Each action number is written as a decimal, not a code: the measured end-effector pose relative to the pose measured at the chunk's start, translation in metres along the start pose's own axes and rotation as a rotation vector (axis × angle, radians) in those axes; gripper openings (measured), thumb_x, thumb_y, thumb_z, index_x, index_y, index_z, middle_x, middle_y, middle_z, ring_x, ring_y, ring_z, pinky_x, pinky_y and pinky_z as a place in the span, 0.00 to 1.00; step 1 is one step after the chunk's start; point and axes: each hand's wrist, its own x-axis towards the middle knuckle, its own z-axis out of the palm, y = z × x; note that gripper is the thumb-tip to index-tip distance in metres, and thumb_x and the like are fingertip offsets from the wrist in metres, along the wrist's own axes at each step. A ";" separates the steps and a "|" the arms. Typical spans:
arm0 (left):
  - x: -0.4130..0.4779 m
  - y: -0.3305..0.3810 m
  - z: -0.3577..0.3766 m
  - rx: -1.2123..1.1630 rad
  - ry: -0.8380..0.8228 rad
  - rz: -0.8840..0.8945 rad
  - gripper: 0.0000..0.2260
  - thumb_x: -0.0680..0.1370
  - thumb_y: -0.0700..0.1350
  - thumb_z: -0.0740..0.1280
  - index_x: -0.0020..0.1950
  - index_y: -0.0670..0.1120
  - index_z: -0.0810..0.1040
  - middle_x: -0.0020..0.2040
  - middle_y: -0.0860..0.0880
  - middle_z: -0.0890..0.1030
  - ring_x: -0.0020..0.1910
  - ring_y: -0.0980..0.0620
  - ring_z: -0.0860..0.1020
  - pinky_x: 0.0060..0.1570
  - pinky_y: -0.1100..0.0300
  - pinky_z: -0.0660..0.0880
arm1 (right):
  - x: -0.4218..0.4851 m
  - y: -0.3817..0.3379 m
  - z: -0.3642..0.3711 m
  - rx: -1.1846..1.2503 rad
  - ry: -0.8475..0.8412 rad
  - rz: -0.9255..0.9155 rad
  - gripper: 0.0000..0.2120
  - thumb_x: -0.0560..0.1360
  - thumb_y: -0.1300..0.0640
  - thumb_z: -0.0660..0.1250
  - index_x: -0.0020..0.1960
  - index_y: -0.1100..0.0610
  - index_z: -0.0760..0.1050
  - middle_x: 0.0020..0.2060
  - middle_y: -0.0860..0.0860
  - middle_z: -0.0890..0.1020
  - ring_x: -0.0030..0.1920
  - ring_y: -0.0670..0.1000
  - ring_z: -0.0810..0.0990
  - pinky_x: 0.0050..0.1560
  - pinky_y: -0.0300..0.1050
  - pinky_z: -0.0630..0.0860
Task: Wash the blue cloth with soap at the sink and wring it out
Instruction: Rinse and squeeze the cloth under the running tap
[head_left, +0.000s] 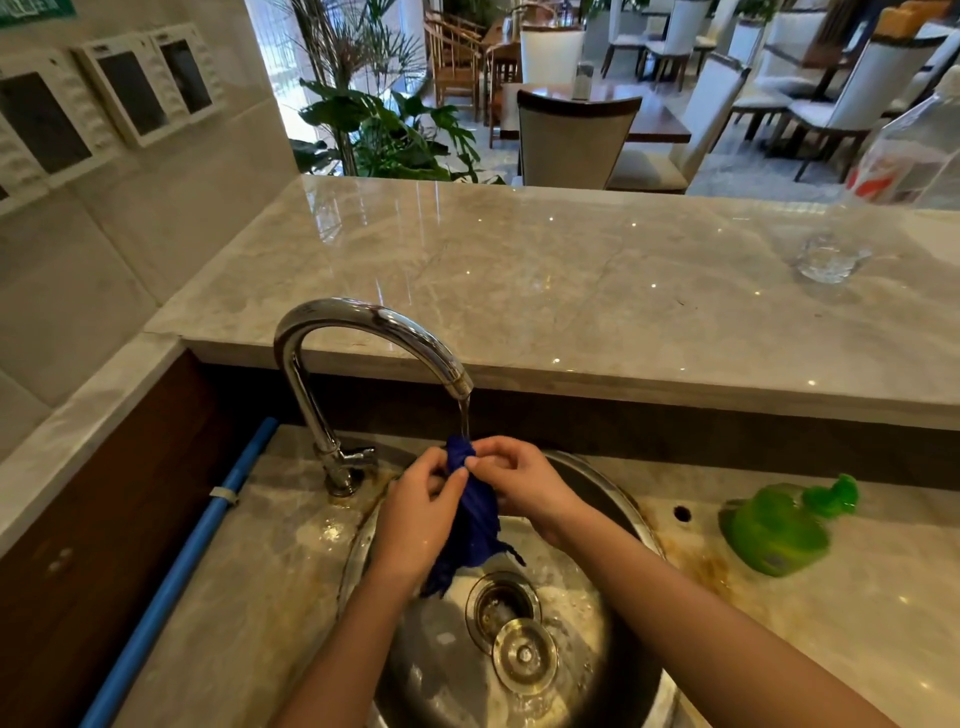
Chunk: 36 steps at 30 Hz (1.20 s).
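Cloth: I see the blue cloth bunched and hanging over the sink, its top under the water stream from the faucet.
Left hand: my left hand is clamped on the cloth's left side, fingers curled.
Right hand: my right hand pinches the cloth's upper end.
Drain: strainer plug lies beside the open drain.
Soap: green bottle lies tipped on the counter, right of the sink.
Upper ledge: clear glass at right.
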 end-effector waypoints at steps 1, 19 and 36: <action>0.002 0.000 -0.003 -0.033 -0.010 -0.001 0.04 0.79 0.48 0.63 0.44 0.52 0.75 0.35 0.52 0.80 0.35 0.55 0.79 0.35 0.58 0.74 | 0.000 0.000 -0.002 0.029 -0.031 0.010 0.13 0.76 0.57 0.68 0.60 0.54 0.74 0.49 0.52 0.84 0.50 0.51 0.84 0.53 0.52 0.80; 0.025 0.014 -0.049 -0.133 -0.236 -0.043 0.10 0.79 0.50 0.63 0.41 0.46 0.75 0.38 0.49 0.79 0.33 0.58 0.79 0.35 0.68 0.73 | -0.002 -0.028 -0.036 -0.623 -0.121 -0.230 0.08 0.76 0.51 0.67 0.52 0.52 0.72 0.48 0.50 0.79 0.46 0.49 0.80 0.45 0.41 0.78; 0.032 -0.017 -0.070 -0.434 -0.257 -0.366 0.07 0.79 0.45 0.62 0.50 0.46 0.79 0.38 0.49 0.82 0.34 0.56 0.79 0.32 0.64 0.76 | -0.007 -0.042 -0.083 -0.391 0.094 -0.131 0.07 0.79 0.56 0.63 0.51 0.50 0.80 0.53 0.50 0.81 0.55 0.51 0.79 0.62 0.54 0.75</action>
